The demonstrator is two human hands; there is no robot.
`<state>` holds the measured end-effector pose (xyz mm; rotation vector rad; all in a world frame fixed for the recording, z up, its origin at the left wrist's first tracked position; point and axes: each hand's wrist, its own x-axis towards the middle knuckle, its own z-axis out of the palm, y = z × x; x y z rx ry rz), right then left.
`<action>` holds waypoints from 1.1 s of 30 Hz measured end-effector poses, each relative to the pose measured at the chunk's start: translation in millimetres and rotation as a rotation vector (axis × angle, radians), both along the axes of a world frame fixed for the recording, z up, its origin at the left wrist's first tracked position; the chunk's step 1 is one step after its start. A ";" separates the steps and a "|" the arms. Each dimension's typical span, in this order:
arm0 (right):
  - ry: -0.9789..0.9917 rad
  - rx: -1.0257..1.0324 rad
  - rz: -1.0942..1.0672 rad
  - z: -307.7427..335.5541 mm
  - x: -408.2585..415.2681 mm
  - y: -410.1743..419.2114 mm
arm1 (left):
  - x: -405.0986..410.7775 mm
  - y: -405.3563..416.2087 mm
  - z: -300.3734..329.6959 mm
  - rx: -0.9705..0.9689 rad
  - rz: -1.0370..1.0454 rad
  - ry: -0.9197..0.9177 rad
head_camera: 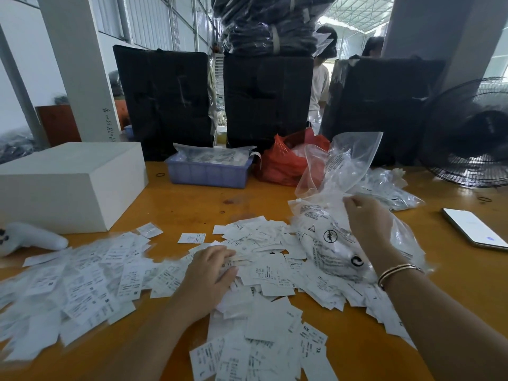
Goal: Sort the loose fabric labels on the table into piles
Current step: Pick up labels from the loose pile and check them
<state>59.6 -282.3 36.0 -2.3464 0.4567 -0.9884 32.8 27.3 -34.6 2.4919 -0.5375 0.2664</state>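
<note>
Many loose white fabric labels (269,270) with black print lie spread over the orange table (192,204), from the far left edge to the lower right. My left hand (211,273) rests on the heap in the middle, fingers curled around a small stack of labels. My right hand (368,218) reaches over a clear printed plastic bag (327,237) at the right of the heap and pinches its upper edge. A bracelet sits on my right wrist.
A white box (68,182) stands at the left, with a white controller (30,237) in front of it. At the back are a blue tray (209,171), a red plastic bag (286,160) and black wrapped bundles (165,100). A phone (472,226) and a fan (472,138) are at the right.
</note>
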 end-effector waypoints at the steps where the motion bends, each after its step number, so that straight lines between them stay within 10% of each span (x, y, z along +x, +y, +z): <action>1: -0.093 0.073 0.075 5.6 -3.8 8.3 | 0.2 -0.1 0.8 0.017 0.031 0.008; 11: 0.215 0.373 0.959 -16.9 -37.0 126.5 | -11.9 -2.0 19.9 -0.390 0.035 0.067; 19: 0.189 0.495 0.884 -43.6 -28.0 149.0 | -6.1 -0.4 18.3 -0.577 0.129 0.033; 26: 0.300 -0.318 0.707 -59.5 -22.0 156.3 | -4.3 3.0 19.5 -0.817 0.216 0.120; 33: 0.172 -0.277 0.638 -57.6 -22.7 150.2 | -4.8 2.1 17.9 -0.679 0.191 0.140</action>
